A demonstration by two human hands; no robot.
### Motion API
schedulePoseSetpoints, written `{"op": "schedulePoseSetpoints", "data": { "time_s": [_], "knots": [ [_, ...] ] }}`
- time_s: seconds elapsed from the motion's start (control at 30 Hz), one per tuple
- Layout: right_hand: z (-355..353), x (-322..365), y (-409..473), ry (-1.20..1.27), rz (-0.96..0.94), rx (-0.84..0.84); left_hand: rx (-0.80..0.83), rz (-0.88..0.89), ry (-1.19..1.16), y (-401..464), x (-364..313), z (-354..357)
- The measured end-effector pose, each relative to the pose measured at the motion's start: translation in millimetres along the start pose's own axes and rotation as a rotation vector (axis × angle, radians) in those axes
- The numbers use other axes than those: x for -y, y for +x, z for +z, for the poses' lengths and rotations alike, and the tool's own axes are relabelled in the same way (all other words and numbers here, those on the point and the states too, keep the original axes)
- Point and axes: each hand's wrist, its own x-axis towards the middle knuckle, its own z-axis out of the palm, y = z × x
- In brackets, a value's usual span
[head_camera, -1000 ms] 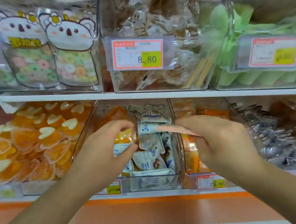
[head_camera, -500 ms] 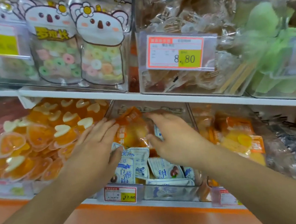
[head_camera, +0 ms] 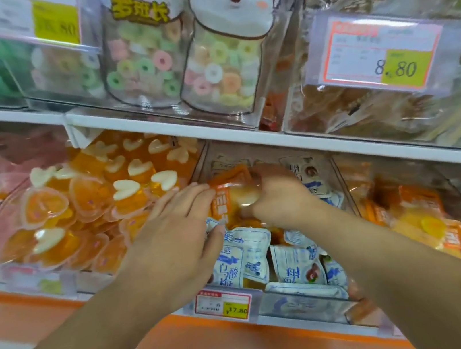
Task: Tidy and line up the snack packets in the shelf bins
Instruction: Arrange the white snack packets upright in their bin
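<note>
Both hands are inside the middle clear bin [head_camera: 301,303] on the lower shelf. My right hand [head_camera: 279,193] is closed around an orange snack packet [head_camera: 230,188] at the back of that bin. My left hand [head_camera: 173,240] lies flat with fingers stretched out, its fingertips touching the packet's left edge. Under the hands sit several white and blue packets [head_camera: 296,265], some tilted and overlapping. More orange packets [head_camera: 420,216] fill the bin to the right.
Orange heart-shaped jelly cups [head_camera: 86,203] fill the bin to the left. The white upper shelf edge [head_camera: 179,128] runs just above my hands, carrying bear-print candy bags [head_camera: 222,55] and a bin with an 8.80 price tag [head_camera: 376,51]. A 17.80 tag [head_camera: 224,308] hangs on the middle bin.
The view has drawn nearer to the shelf. Both hands went from the bin's front deeper into it, and my right hand closed on the orange packet.
</note>
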Motion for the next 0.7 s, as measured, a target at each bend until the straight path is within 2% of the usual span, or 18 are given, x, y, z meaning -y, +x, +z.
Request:
{"op": "schedulePoseSetpoints", "data": {
  "time_s": [0.07,0.2,0.33,0.4,0.47,0.6,0.7],
  "knots": [
    [-7,7,-5,0.041,0.036,0.043,0.0,-0.007,-0.024,0,0,1],
    [-16,16,-17,0.092,-0.012,0.009,-0.047,-0.09,-0.151,-1,-3,-1],
    [-24,17,-48,0.126,-0.171,-0.179,-0.18,-0.197,-0.371,1,-11,-9],
    [-31,11,-74,0.176,-0.33,-0.263,-0.281,-0.231,-0.517,3,-16,-14],
    [-38,0,-99,0.064,-0.473,-0.326,-0.333,-0.258,-0.661,4,-24,-22],
    [-53,-40,-142,-0.272,-0.566,-0.484,-0.2,-0.237,-0.732,2,-43,-24],
    [-75,-82,-167,-0.42,-0.496,-0.6,-0.085,-0.174,-0.597,0,-55,-16]
  ]
}}
